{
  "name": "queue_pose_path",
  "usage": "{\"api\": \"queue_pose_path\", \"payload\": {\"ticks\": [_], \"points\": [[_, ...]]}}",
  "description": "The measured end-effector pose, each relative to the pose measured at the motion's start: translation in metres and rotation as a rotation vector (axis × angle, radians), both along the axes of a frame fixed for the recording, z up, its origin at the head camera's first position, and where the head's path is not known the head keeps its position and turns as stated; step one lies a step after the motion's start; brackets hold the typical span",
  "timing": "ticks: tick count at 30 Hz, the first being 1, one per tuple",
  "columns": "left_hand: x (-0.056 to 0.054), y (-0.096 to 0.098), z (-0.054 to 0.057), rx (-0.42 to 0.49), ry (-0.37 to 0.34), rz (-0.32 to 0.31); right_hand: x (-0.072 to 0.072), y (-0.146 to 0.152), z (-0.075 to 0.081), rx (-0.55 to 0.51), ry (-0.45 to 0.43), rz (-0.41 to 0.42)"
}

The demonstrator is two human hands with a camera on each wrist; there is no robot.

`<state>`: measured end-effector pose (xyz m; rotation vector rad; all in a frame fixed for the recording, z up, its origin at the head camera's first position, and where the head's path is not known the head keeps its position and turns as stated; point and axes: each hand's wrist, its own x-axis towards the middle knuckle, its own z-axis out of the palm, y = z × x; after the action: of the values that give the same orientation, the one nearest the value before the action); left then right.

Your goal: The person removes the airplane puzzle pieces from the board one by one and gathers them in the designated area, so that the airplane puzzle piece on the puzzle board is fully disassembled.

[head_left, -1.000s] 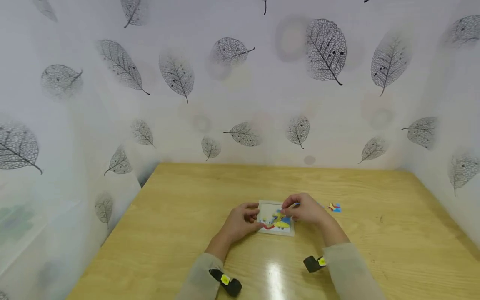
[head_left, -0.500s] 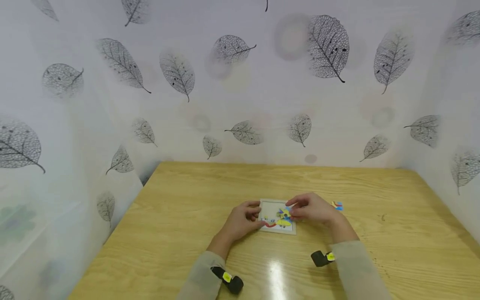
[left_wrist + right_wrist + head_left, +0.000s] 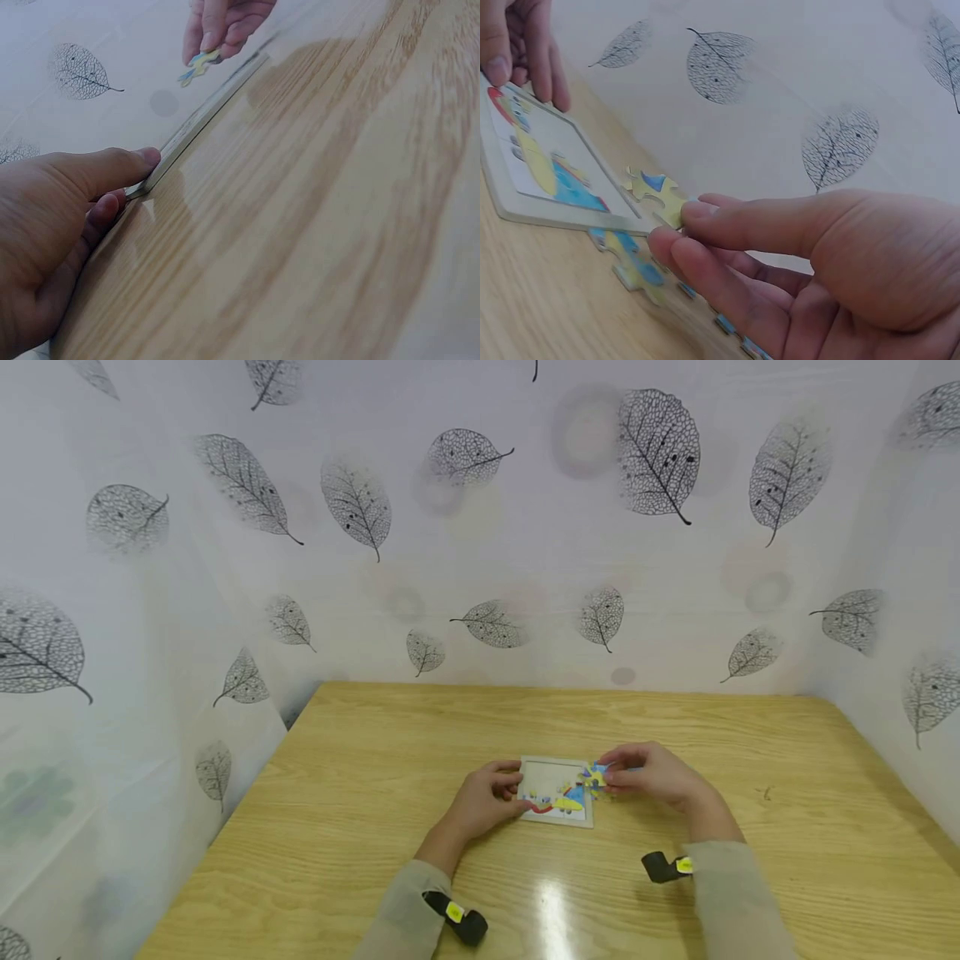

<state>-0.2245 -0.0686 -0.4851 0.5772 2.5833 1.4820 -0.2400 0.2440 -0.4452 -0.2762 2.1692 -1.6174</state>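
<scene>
My left hand holds the left edge of a pale jigsaw puzzle tray on the table. In the left wrist view its thumb lies along the tray's near corner. Picture pieces in yellow, blue and red fill the tray's near part, while bare backing shows in the far part. Just off the tray's right side, my right hand pinches a yellow puzzle piece with a blue patch between thumb and fingertips. The piece is raised and tilted in the right wrist view.
Loose blue and yellow puzzle pieces lie on the wooden table beside the tray's right edge, partly hidden under my right hand. A leaf-print covering rises behind the table and along its sides.
My right hand has moved right, carrying the yellow puzzle piece from over the tray to beyond its right edge. The left hand keeps its grip on the tray.
</scene>
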Motion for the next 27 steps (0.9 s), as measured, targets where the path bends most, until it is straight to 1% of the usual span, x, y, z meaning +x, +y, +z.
{"api": "queue_pose_path", "payload": {"ticks": [10,14,19,25,27], "points": [[0.000,0.000,-0.001,0.004,-0.010,0.009,0.001,0.024,-0.006,-0.017,0.005,-0.061],[0.000,0.001,-0.002,0.010,-0.002,0.003,0.003,0.033,-0.004,0.018,-0.004,-0.082],[0.001,0.001,-0.002,0.016,-0.003,-0.001,0.006,0.041,-0.003,0.051,-0.043,-0.100],[0.000,0.001,0.000,0.013,-0.021,0.005,0.008,0.042,-0.001,0.068,-0.064,-0.104],[0.000,0.002,0.000,0.011,-0.025,0.007,0.009,0.042,0.001,0.098,-0.063,-0.121]]}}
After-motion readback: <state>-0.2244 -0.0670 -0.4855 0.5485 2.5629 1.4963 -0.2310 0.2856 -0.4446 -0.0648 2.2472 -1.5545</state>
